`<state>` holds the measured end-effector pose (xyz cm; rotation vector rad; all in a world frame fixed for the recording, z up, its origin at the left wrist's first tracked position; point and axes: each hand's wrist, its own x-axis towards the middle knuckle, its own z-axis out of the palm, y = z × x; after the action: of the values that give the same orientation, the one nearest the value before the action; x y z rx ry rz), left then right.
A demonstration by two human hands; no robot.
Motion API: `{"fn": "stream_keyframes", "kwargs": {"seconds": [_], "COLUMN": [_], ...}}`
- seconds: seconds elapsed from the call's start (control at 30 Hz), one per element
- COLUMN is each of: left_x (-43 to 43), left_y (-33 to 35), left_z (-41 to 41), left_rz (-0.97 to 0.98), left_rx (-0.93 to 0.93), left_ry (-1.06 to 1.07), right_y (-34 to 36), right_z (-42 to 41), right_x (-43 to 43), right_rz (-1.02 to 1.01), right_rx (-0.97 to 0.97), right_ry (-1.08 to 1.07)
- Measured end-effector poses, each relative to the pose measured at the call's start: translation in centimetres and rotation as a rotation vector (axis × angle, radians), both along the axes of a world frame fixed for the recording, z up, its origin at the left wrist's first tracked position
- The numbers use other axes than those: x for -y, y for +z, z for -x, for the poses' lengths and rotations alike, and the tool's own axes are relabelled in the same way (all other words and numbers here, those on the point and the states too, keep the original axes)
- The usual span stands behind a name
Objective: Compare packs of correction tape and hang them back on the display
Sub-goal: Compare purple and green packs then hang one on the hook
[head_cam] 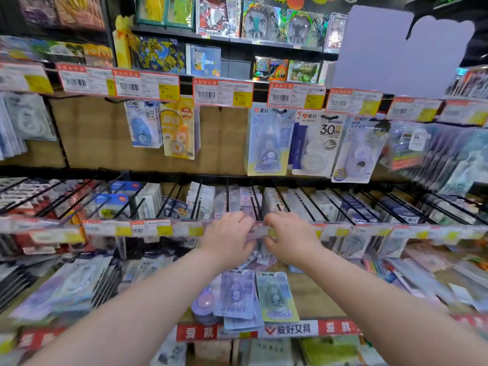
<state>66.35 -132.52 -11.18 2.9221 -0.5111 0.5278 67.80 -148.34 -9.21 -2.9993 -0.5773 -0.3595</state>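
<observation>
Centre of the frame, at the middle row: left hand (227, 239) and right hand (290, 239) both curl their fingers onto one correction tape pack (259, 249), held between them and blurred. Price-label rail (148, 229) crosses right at the fingertips; black hooks (196, 200) crowded with stock lie just behind. Upper row, right of centre: a 30m pack (317, 143) hangs. Below the wrists, a purple pack (237, 294) and a green pack (277, 297) rest above a red brand strip (290, 330).
</observation>
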Motion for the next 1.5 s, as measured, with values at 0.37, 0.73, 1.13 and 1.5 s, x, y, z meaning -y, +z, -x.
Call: {"fn": "stream_keyframes", "kwargs": {"seconds": [0.37,0.73,1.13,1.5], "left_x": [-2.0,-1.2,0.7,1.8], "left_y": [-6.7,-12.2,-16.2,-19.0], "left_z": [2.3,1.1,-1.1,-3.2], "left_rz": [-0.079,-0.097,-0.053,0.034], "left_rx": [-0.318,-0.564,-0.752,-0.845], "left_ry": [0.101,0.223,0.337,0.392], "right_y": [-6.6,-13.3,-19.6,-23.4], "right_z": [1.9,-0.9,-5.7,-8.2], "right_x": [1.5,4.9,8.0,8.5], "right_rz": [0.048,0.042,0.054,-0.055], "right_rx": [-0.232,-0.478,-0.737,-0.827], "right_ry": [-0.021,-0.081,-0.13,-0.229]}}
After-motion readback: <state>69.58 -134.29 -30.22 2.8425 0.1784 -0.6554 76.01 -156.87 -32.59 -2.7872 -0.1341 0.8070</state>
